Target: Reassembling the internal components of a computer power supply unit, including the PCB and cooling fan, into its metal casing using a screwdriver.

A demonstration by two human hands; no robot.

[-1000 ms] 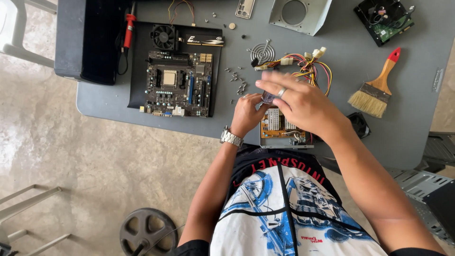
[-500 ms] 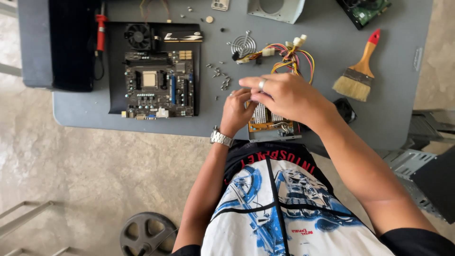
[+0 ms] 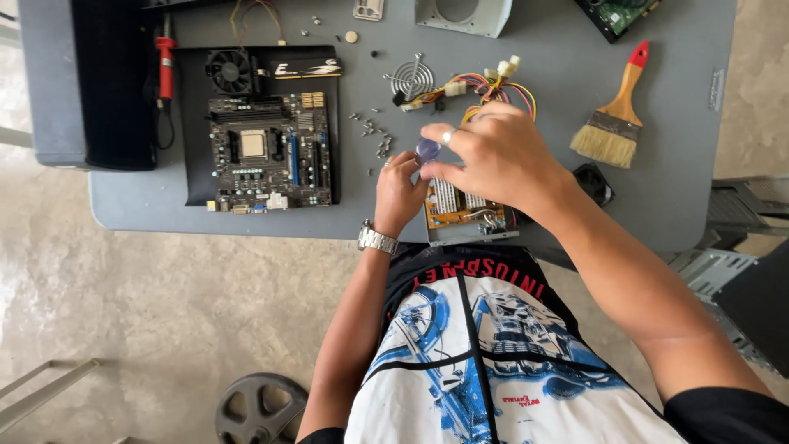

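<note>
Hands met over a small circuit board [image 3: 460,215] at the table's [image 3: 131,210] near edge. Right hand [image 3: 493,160] pinched a small bluish handle [image 3: 427,150] with curled fingers. Left hand [image 3: 399,193] was half closed just beside it; whether it gripped anything could not be told.

Grey table [image 3: 657,197], orange circuit board [image 3: 460,215], red-tipped brush [image 3: 612,115] (pale bristles).

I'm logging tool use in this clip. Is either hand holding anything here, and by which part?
The right hand pinches a bluish screwdriver handle at its top. The left hand steadies it lower; the shaft is hidden.
</note>
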